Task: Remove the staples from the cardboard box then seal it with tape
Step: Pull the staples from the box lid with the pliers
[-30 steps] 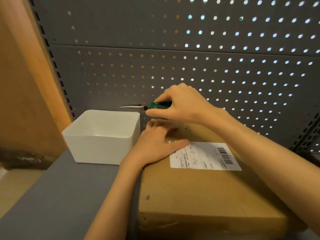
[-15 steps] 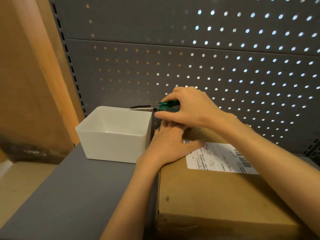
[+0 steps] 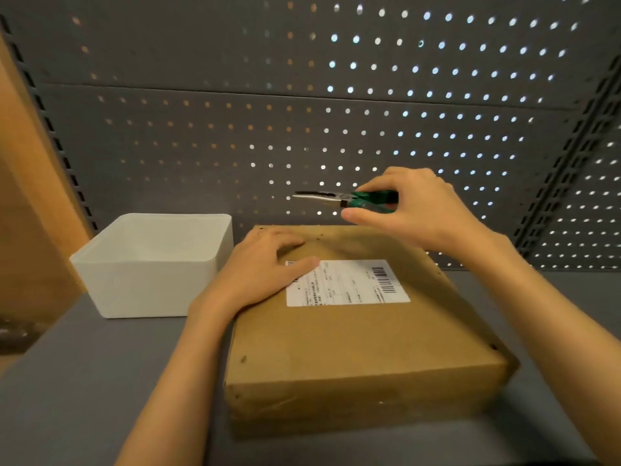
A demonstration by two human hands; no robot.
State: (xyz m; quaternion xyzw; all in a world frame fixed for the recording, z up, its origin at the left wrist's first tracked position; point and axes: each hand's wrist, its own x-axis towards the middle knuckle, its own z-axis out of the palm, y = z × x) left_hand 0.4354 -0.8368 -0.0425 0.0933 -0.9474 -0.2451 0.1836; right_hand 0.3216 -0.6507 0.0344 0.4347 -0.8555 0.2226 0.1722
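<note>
We've got our left hand flat on the box mid-frame, right hand gripping green pliers above its far edge, white bin at left.

back wall: dark grey perforated metal panel, light shining through its holes, bluish-white at right, warm orange at left | uprights: slotted grey shelving posts at both sides | left: tan wooden board leaning beside the panel | surface: matte grey shelf top | light: dim, mostly from behind
</note>
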